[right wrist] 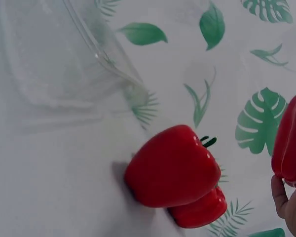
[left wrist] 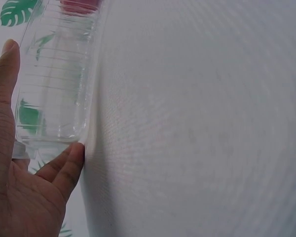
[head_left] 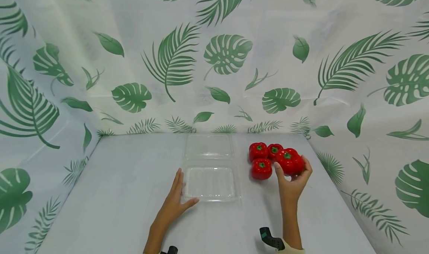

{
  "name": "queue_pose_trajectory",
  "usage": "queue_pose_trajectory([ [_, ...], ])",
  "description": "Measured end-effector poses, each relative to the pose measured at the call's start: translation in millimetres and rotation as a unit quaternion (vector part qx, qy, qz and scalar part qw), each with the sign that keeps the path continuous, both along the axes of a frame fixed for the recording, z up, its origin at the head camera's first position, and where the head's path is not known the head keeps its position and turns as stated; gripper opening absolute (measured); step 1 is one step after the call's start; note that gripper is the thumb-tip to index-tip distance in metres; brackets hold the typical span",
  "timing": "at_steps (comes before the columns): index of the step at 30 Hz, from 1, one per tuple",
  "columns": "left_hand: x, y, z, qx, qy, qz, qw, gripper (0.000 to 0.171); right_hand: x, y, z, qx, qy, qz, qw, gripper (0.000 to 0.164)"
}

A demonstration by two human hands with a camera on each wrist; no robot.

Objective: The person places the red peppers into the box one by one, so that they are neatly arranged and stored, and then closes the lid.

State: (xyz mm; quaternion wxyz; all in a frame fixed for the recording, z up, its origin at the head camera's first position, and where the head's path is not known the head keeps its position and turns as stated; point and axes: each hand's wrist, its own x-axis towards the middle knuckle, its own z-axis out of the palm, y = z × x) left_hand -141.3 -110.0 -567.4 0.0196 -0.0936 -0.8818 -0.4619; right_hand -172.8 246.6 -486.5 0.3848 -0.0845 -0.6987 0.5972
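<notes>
A clear plastic clamshell container (head_left: 211,200) lies with its lid (head_left: 208,146) folded back, at the middle of the table. My left hand (head_left: 172,205) rests along its left side and near corner, fingers straight and thumb spread; the left wrist view shows fingertips (left wrist: 77,150) by the container's end wall. To the right, my right hand (head_left: 292,189) holds a red bell pepper (head_left: 291,161) between thumb and fingers, raised off the table. Beside it sit three more red bell peppers: the near one (head_left: 261,169), the far left one (head_left: 257,151) and a partly hidden one (head_left: 274,149).
The white table (head_left: 110,194) meets a leaf-patterned sheet (head_left: 181,108) at the back and both sides. A black wrist-camera mount (head_left: 270,240) shows on the right wrist.
</notes>
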Motion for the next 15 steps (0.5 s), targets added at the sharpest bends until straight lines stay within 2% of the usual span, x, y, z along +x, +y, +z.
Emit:
queue_pose_trajectory([
  [7,-1.5,-0.3,0.1,0.002,-0.006,0.001,1.0000,0.112,0.9,-21.4,3.0,-0.011,0.025,0.070,0.997,0.079],
  [15,-0.5,0.7,0.5,0.007,-0.017,0.000,0.9998,0.113,0.5,-41.4,1.4,0.022,0.053,0.144,0.988,0.078],
])
